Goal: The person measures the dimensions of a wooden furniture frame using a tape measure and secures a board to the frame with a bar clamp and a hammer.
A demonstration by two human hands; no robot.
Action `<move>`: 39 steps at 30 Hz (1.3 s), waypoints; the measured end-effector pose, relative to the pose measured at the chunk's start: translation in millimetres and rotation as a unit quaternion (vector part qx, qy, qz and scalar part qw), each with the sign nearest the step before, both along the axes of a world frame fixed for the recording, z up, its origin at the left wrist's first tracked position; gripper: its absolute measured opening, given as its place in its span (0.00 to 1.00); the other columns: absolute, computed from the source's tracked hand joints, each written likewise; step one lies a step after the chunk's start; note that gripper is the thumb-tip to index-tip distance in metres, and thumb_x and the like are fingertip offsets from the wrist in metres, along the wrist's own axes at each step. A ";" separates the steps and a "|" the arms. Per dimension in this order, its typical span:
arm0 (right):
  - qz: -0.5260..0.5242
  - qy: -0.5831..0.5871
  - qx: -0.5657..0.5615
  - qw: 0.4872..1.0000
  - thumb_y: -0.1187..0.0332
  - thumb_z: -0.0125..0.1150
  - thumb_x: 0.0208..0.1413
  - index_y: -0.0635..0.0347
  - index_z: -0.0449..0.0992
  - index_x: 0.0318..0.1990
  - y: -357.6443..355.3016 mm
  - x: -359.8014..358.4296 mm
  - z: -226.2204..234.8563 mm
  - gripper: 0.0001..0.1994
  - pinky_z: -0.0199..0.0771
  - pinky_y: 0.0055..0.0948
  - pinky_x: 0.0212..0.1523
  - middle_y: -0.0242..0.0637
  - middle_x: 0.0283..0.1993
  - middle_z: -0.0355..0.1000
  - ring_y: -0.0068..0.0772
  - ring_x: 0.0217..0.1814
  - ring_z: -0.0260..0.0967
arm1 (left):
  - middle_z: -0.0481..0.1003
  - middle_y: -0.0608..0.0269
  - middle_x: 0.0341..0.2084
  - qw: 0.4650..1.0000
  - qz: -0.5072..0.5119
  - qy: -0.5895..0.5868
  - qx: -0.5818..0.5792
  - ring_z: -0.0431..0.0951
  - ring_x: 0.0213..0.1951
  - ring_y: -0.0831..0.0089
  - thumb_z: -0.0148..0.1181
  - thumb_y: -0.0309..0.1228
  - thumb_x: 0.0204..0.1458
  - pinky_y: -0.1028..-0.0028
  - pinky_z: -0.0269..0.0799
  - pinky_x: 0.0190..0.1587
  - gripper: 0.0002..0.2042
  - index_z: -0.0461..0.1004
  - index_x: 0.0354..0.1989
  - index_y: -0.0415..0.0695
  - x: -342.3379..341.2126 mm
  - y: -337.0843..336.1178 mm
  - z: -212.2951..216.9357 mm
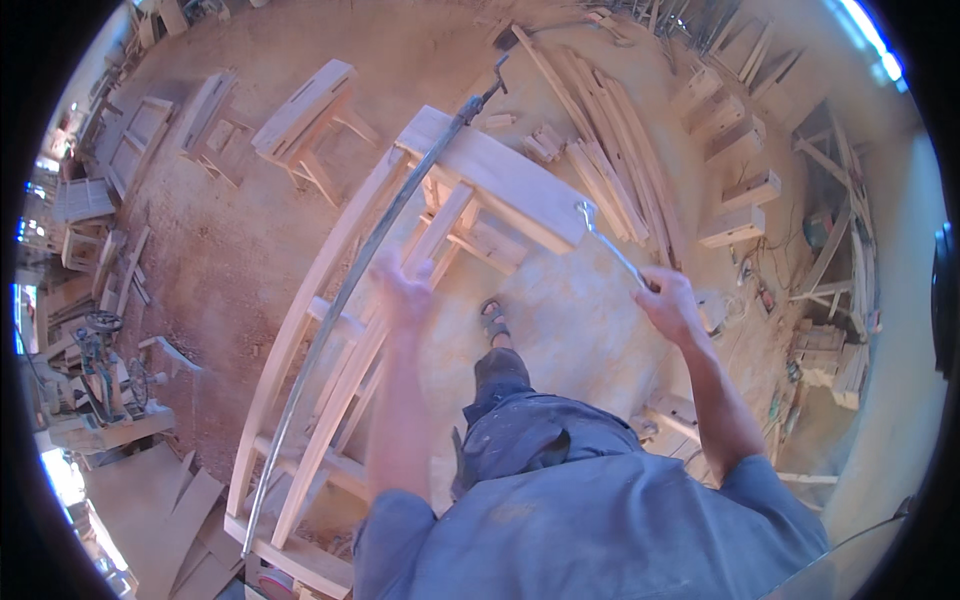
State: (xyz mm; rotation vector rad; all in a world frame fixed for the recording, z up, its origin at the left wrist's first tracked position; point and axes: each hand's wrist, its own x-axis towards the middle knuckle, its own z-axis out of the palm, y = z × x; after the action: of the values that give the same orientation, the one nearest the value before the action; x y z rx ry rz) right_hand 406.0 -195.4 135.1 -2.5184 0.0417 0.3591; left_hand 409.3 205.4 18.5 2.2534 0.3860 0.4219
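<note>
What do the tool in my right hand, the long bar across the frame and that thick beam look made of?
Tool: metal, probably bare or plated, from its bright silvery shine. Long bar: likely steel, dull grey and worn-looking. Thick beam: wood, pale and matte, seemingly unvarnished; species unclear.

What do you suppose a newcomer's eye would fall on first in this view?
Probably the long bar clamp, running lengthwise over the wooden frame left of centre. Next, the right hand gripping a slim metal tool, its head at the right end of the frame's thick top board. The left hand, blurred, is beside the clamp, near the picture's middle.
</note>
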 end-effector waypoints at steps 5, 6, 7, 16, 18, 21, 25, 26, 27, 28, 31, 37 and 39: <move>0.072 -0.108 -0.073 0.989 0.65 0.60 0.48 0.59 0.79 0.40 22.2 172.1 24.6 0.12 0.71 0.47 0.41 0.51 0.36 0.76 0.54 0.40 0.74 | 0.74 0.41 0.50 0.968 0.038 0.157 0.192 0.73 0.54 0.47 0.65 0.37 0.46 0.56 0.67 0.58 0.26 0.72 0.53 0.35 109.1 37.9 -32.2; 0.082 -0.100 -0.087 0.988 0.66 0.59 0.48 0.60 0.78 0.39 30.1 200.2 33.2 0.12 0.71 0.45 0.39 0.49 0.34 0.75 0.53 0.38 0.74 | 0.75 0.41 0.49 0.964 0.024 0.225 0.139 0.75 0.53 0.48 0.64 0.38 0.46 0.57 0.68 0.57 0.25 0.73 0.52 0.37 124.3 40.2 -27.6; 0.098 -0.102 -0.107 0.984 0.66 0.58 0.49 0.59 0.79 0.38 37.9 227.9 38.5 0.11 0.71 0.47 0.43 0.50 0.37 0.76 0.54 0.42 0.74 | 0.77 0.42 0.47 0.952 0.008 0.294 0.086 0.76 0.51 0.49 0.63 0.38 0.47 0.57 0.70 0.55 0.24 0.74 0.51 0.38 135.5 40.1 -25.1; 0.250 -0.063 -0.193 0.947 0.68 0.56 0.50 0.55 0.82 0.40 44.0 391.4 2.4 0.12 0.74 0.49 0.44 0.52 0.36 0.77 0.56 0.42 0.75 | 0.80 0.49 0.43 0.879 0.034 0.462 0.113 0.79 0.48 0.53 0.63 0.42 0.47 0.59 0.74 0.50 0.19 0.80 0.46 0.46 175.8 31.3 -5.0; 0.299 -0.018 -0.222 0.928 0.70 0.55 0.48 0.56 0.82 0.40 38.4 414.3 -7.4 0.12 0.75 0.49 0.43 0.53 0.35 0.77 0.56 0.41 0.76 | 0.80 0.49 0.43 0.857 0.056 0.499 0.116 0.80 0.48 0.54 0.64 0.42 0.48 0.59 0.75 0.49 0.18 0.80 0.45 0.47 182.6 28.9 -5.4; 0.335 0.008 -0.231 0.913 0.71 0.55 0.47 0.55 0.82 0.39 32.7 440.1 -28.3 0.13 0.74 0.49 0.44 0.53 0.35 0.78 0.56 0.41 0.76 | 0.81 0.51 0.42 0.837 0.081 0.528 0.119 0.80 0.47 0.54 0.64 0.41 0.49 0.58 0.75 0.49 0.16 0.82 0.44 0.49 190.8 24.4 -6.7; 0.328 -0.020 -0.166 0.930 0.69 0.56 0.48 0.53 0.82 0.41 27.5 461.6 -75.3 0.13 0.74 0.50 0.44 0.52 0.36 0.78 0.56 0.41 0.76 | 0.80 0.51 0.43 0.836 0.110 0.526 0.113 0.80 0.47 0.54 0.62 0.38 0.50 0.59 0.75 0.49 0.14 0.82 0.46 0.53 195.5 21.3 -9.1; 0.324 -0.025 -0.154 0.933 0.68 0.56 0.48 0.53 0.82 0.42 27.6 460.9 -83.1 0.14 0.74 0.50 0.45 0.52 0.36 0.78 0.56 0.41 0.75 | 0.80 0.51 0.43 0.835 0.121 0.529 0.097 0.80 0.47 0.54 0.62 0.37 0.50 0.59 0.75 0.48 0.14 0.82 0.46 0.53 194.4 19.5 -8.9; 0.319 -0.036 -0.136 0.937 0.68 0.57 0.48 0.52 0.81 0.43 28.6 458.8 -90.6 0.14 0.74 0.50 0.44 0.52 0.36 0.77 0.56 0.40 0.75 | 0.80 0.51 0.43 0.833 0.132 0.531 0.082 0.80 0.47 0.54 0.61 0.36 0.50 0.59 0.75 0.48 0.14 0.82 0.46 0.54 193.4 18.4 -8.4; 0.312 -0.047 -0.118 0.941 0.68 0.57 0.49 0.52 0.81 0.43 29.7 455.0 -97.5 0.14 0.74 0.50 0.43 0.52 0.35 0.77 0.55 0.40 0.75 | 0.80 0.51 0.42 0.834 0.128 0.530 0.088 0.80 0.47 0.54 0.60 0.34 0.50 0.59 0.75 0.48 0.15 0.82 0.47 0.55 192.1 18.6 -8.6; 0.282 -0.073 -0.055 0.955 0.68 0.58 0.49 0.53 0.79 0.42 22.8 440.8 -121.0 0.11 0.73 0.49 0.40 0.51 0.34 0.76 0.55 0.38 0.75 | 0.80 0.50 0.43 0.837 0.127 0.524 0.093 0.80 0.47 0.54 0.58 0.31 0.48 0.59 0.75 0.49 0.16 0.82 0.47 0.56 194.2 20.5 -4.9; 0.241 -0.166 0.001 0.956 0.68 0.62 0.50 0.56 0.71 0.34 8.9 440.9 -190.3 0.07 0.72 0.45 0.30 0.47 0.25 0.71 0.54 0.30 0.73 | 0.80 0.51 0.44 0.846 0.133 0.510 0.078 0.79 0.48 0.55 0.58 0.29 0.48 0.59 0.74 0.50 0.18 0.82 0.48 0.56 201.0 19.2 -1.9; 0.241 -0.152 0.002 0.959 0.67 0.63 0.51 0.56 0.70 0.35 11.5 443.7 -201.2 0.08 0.71 0.45 0.29 0.46 0.25 0.71 0.55 0.30 0.72 | 0.80 0.52 0.44 0.846 0.138 0.509 0.075 0.79 0.48 0.55 0.57 0.29 0.48 0.60 0.74 0.50 0.18 0.82 0.48 0.56 196.7 20.4 -5.8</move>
State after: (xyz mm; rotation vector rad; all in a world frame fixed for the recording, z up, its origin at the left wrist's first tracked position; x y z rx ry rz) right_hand 849.7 -183.9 -66.0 -2.5290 -0.7005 0.1519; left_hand 606.0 225.8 12.7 2.4065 1.2561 -0.6987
